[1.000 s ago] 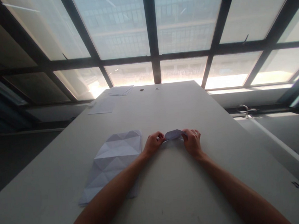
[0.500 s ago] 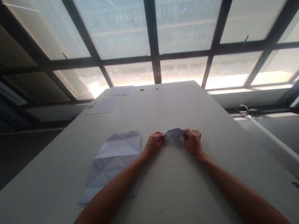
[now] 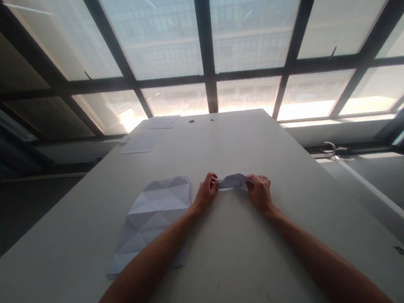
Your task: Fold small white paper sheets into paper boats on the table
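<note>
A small piece of folded paper (image 3: pixel 234 181) is held between my two hands, just above or on the white table. My left hand (image 3: pixel 207 190) pinches its left end between thumb and fingers. At the right end, my right hand (image 3: pixel 260 190) grips the paper, its thumb on the near side. The paper's middle part rises into a low peak. Left of my hands lie creased paper sheets (image 3: pixel 157 206), marked with a pattern of fold lines and partly covered by my left forearm.
The white table (image 3: pixel 231 256) stretches toward large windows. Flat white paper sheets (image 3: pixel 136 142) lie at its far left. Two small dark holes are near the far edge. A small dark mark (image 3: pixel 399 250) is at the right. Beyond the right edge runs a white pole (image 3: pixel 376 189).
My left hand has shifted slightly left and its fingers have lifted, showing more of the folded paper's left end. My right hand has hardly moved.
</note>
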### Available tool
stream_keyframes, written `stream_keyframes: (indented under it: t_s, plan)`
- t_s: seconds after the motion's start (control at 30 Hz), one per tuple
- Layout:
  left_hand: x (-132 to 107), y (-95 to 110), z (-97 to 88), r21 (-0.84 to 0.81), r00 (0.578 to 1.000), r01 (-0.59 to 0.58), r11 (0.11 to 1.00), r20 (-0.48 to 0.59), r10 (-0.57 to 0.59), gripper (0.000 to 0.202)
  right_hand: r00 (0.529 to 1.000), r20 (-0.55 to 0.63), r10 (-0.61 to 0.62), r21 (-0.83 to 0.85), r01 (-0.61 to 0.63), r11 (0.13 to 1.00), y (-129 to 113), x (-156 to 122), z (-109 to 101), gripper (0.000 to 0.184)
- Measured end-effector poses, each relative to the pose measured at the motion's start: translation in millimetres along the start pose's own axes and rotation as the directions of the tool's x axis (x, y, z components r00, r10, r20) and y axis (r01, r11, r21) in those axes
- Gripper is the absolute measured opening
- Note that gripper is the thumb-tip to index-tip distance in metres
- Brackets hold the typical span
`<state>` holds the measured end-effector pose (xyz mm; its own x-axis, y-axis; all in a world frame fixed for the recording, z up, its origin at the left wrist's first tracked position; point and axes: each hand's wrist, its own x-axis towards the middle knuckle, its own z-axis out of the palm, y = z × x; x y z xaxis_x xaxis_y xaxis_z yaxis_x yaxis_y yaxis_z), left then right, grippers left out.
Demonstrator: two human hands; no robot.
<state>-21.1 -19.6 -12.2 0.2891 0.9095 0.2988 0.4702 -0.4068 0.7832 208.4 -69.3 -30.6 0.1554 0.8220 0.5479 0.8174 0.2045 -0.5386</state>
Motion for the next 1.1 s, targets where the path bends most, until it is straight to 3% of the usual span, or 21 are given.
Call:
stream_keyframes:
  t_s: [0.4, 0.57, 0.87, 1.0, 1.1]
  plan:
    - [1, -5, -0.5, 0.046, 0.996, -0.082, 0.996, -0.031, 0.084, 0.019, 0.999, -0.019, -0.029, 0.076, 0.031, 0.997, -2, 1, -3, 0.015]
    - [1, -3, 0.0, 0.024, 0.998, -0.018, 1.000, 0.052, 0.017, 0.023, 1.000, -0.009, -0.024, 0.091, 0.025, 0.996, -1, 1, -1, 0.017]
    - [0, 5, -0.9, -0.081, 0.994, -0.066, 0.995, 0.086, 0.073, 0.027, 0.997, 0.029, -0.066, 0.119, 0.063, 0.991, 0, 2, -1, 0.019]
    - [0, 6, -0.5, -0.098, 0.997, 0.000, 0.995, 0.073, 0.007, 0.028, 0.998, 0.022, -0.058, 0.143, 0.054, 0.988, -3, 2, -2, 0.022]
    - [1, 3, -0.2, -0.102, 0.998, 0.048, 0.994, 0.046, -0.044, 0.026, 0.999, -0.005, 0.032, 0.242, -0.029, 0.970, -2, 5, -4, 0.029]
